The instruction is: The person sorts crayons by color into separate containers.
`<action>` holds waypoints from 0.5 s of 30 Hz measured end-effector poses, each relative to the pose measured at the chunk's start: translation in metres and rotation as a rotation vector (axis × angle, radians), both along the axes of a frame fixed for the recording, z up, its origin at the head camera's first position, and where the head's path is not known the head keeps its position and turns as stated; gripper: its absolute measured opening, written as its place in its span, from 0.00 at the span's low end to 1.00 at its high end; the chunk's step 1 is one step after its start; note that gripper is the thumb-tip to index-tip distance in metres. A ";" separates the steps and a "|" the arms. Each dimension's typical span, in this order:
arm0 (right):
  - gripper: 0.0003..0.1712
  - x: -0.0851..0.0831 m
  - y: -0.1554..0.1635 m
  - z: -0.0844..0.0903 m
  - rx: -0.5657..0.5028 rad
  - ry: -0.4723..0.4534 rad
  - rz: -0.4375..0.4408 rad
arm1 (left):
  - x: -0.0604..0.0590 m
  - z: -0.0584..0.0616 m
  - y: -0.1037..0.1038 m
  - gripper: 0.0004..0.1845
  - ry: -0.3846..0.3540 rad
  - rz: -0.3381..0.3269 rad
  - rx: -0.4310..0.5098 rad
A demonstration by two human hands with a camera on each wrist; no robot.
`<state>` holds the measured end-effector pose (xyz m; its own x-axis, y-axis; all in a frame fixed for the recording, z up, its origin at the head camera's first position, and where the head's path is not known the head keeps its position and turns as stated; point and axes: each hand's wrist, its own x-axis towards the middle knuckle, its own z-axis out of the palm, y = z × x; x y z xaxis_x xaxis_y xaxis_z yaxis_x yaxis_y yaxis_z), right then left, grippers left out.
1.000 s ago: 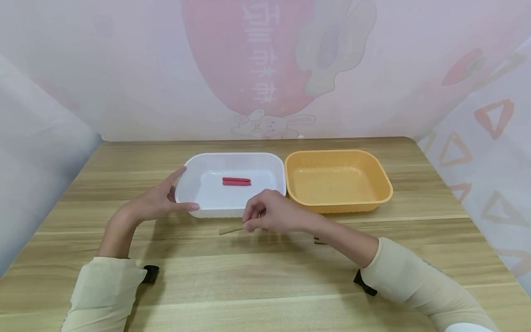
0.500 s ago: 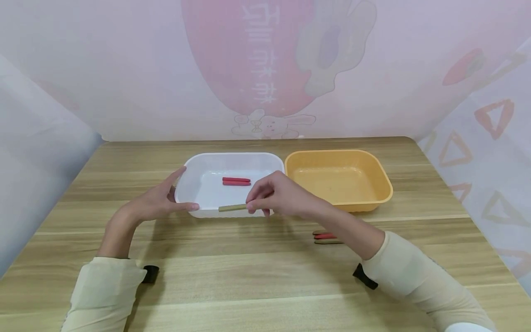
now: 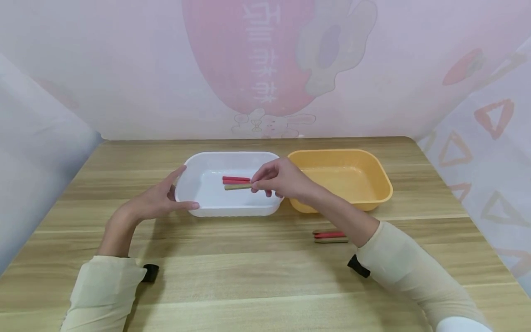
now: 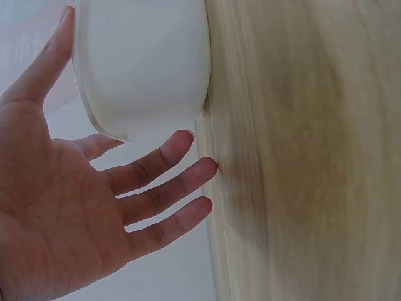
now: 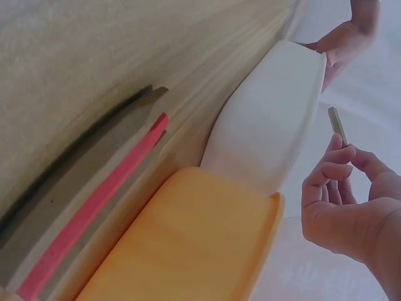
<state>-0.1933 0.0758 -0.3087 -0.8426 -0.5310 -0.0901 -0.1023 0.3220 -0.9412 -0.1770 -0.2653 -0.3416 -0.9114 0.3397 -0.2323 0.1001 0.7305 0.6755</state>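
Note:
My right hand pinches an olive-brown crayon by one end between thumb and fingertips, over the white plastic basin. Two red crayons lie side by side on the basin's floor, just behind the held one in the head view. At the basin's left end, my left hand spans the corner, thumb and forefinger touching the rim. Its other fingers stretch out loosely beside the wall in the left wrist view. The right wrist view shows the olive-brown crayon jutting from my fingertips.
An orange-yellow basin stands right beside the white one. In front of it, a red crayon lies among brown ones on the wooden table, partly under my right forearm. A printed wall rises behind the table.
My right hand has lifted the olive-brown crayon from in front of the white basin, over its front rim and in beside the red ones. The left hand has stayed put.

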 end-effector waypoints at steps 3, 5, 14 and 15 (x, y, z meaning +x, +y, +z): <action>0.03 -0.005 -0.001 -0.003 0.020 0.025 -0.018 | 0.000 0.001 0.000 0.63 -0.002 -0.001 0.003; 0.02 -0.009 -0.003 -0.004 0.043 0.039 -0.035 | 0.000 0.001 0.000 0.63 -0.004 -0.001 0.009; 0.03 -0.019 -0.014 -0.011 0.080 0.067 -0.074 | 0.002 0.003 0.000 0.64 -0.021 0.005 0.032; 0.03 -0.020 -0.015 -0.012 0.079 0.066 -0.077 | 0.002 0.003 0.000 0.64 -0.022 0.005 0.031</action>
<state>-0.2133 0.0604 -0.3209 -0.8861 -0.4578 -0.0719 -0.1355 0.4043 -0.9045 -0.1750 -0.2653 -0.3390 -0.9079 0.3429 -0.2412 0.0820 0.7095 0.7000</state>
